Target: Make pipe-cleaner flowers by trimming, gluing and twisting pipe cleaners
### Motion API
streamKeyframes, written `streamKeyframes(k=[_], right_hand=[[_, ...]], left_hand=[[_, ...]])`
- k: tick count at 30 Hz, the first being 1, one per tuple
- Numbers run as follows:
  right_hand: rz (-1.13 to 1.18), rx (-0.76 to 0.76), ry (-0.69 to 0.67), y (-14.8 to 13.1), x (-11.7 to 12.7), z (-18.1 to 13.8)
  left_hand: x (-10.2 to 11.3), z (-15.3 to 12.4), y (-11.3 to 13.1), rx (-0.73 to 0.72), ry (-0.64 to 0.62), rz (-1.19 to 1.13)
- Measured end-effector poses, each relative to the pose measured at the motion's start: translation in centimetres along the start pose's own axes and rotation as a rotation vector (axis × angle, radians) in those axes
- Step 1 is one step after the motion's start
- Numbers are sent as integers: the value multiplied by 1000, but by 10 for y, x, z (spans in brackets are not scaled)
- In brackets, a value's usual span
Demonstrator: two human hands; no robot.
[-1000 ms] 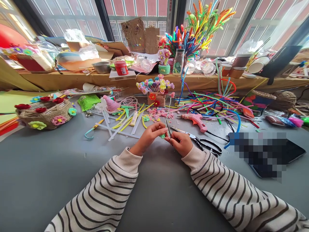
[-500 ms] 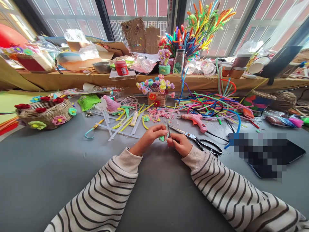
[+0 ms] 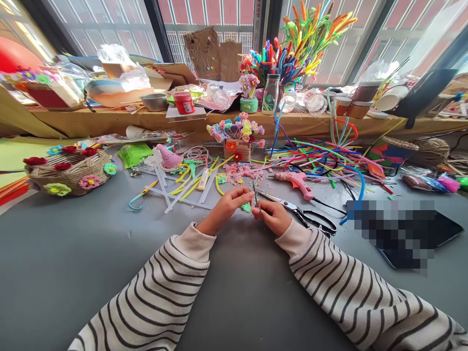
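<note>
A small green fuzzy piece (image 3: pixel 246 207) is held in the fingers of the left hand (image 3: pixel 231 204), over the middle of the gray tabletop (image 3: pixel 234 292). The left thumb and fingers are pinched close together. A thin, pointed metal tool (image 3: pixel 255 191) is gripped in the right hand (image 3: pixel 276 215), with its tip pointed up, away from the near edge. What kind of tool it is cannot be told, because it is partly hidden by the fingers. The two hands are kept close together, and the green piece is seen between them.

Big scissors (image 3: pixel 310 217) with black handles are laid just beside the right hand. Behind them, toward the back edge, a pink glue gun (image 3: pixel 297 184) is set down. Pale glue sticks (image 3: pixel 166 195) are scattered to the left of the left hand. Pink fuzzy bits (image 3: pixel 243 173) are spread behind the hands, in front of a little basket (image 3: pixel 244 147) filled with flowers. A messy pile of colored stems (image 3: pixel 310 156) is heaped near the back edge. Near the left edge, a string basket (image 3: pixel 76 180) is trimmed with flowers. Near the right edge, a dark phone (image 3: pixel 444 229) is partly blurred.
</note>
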State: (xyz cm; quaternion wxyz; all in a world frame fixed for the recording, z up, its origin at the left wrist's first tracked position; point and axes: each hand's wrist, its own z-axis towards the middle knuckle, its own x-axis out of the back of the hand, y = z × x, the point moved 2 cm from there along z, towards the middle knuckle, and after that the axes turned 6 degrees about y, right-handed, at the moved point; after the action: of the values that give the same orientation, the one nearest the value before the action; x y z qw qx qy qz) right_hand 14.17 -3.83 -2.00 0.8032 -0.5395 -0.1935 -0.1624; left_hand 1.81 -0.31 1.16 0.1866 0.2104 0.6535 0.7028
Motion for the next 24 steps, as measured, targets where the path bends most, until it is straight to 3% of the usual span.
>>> streamKeyframes(k=[7, 13, 18, 24], right_hand=[[27, -10, -40, 1, -1, 0], [-5, -10, 20, 1, -1, -1], [68, 24, -45, -1, -2, -1], [5, -14, 15, 2, -2, 0]], left_hand=[[-2, -3, 2, 31, -64, -22], [-1, -2, -1, 40, -62, -58], [-1, -2, -2, 47, -83, -47], [-1, -1, -3, 44, -66, -61]])
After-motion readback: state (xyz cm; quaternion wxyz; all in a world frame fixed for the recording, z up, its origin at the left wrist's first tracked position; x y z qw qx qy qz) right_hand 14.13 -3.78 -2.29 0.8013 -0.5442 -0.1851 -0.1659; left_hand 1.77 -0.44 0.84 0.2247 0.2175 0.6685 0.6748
